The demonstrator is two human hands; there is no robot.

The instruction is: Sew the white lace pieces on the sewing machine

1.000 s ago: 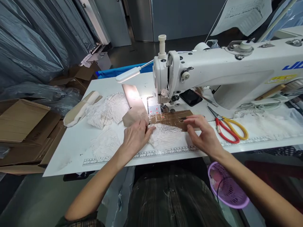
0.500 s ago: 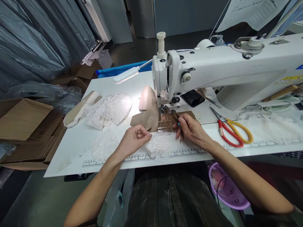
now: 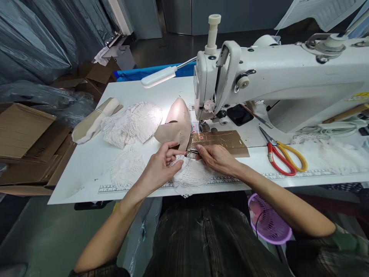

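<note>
My left hand (image 3: 161, 165) pinches the edge of a white lace piece (image 3: 191, 177) that lies at the front edge of the sewing table (image 3: 86, 169). My right hand (image 3: 216, 157) holds a small thin metal tool (image 3: 192, 152) with its tip at the lace, right beside the left fingers. A beige moulded cup (image 3: 175, 123) joined to the lace stands just behind the hands. A brown taped patch (image 3: 227, 139) covers the table under the needle of the white sewing machine (image 3: 273, 84).
More white lace (image 3: 131, 125) and a beige roll (image 3: 92, 123) lie at the left. Red and yellow scissors (image 3: 281, 152) lie to the right. A lamp (image 3: 158, 76) shines on the work. Cardboard boxes (image 3: 25, 142) stand at the left; a purple basket (image 3: 269, 223) hangs below.
My right hand has picked up the thin tool and moved left off the brown patch to the lace by my left hand. The beige cup has turned upright.
</note>
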